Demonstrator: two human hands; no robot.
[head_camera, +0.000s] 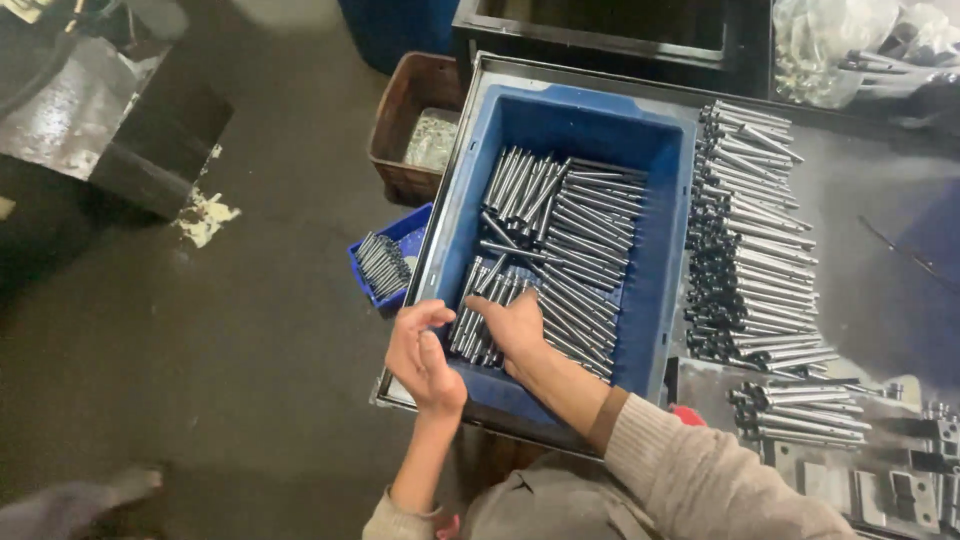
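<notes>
A blue plastic crate (665, 290) on the bench holds many thin metal rods (575, 230) lying in rough bundles. My right hand (512, 328) reaches into the crate's near left corner with its fingers closed over a bunch of those rods. My left hand (420, 355) hovers by the crate's near left rim, fingers curled and apart, palm turned toward the right hand, with nothing seen in it.
Right of the crate lies a long row of rods with black tips (750, 240), and a smaller batch (800, 410) nearer me. A small blue bin of rods (385, 262) and a brown crate (410, 130) sit on the floor at left. Plastic bags (830, 45) lie at the back right.
</notes>
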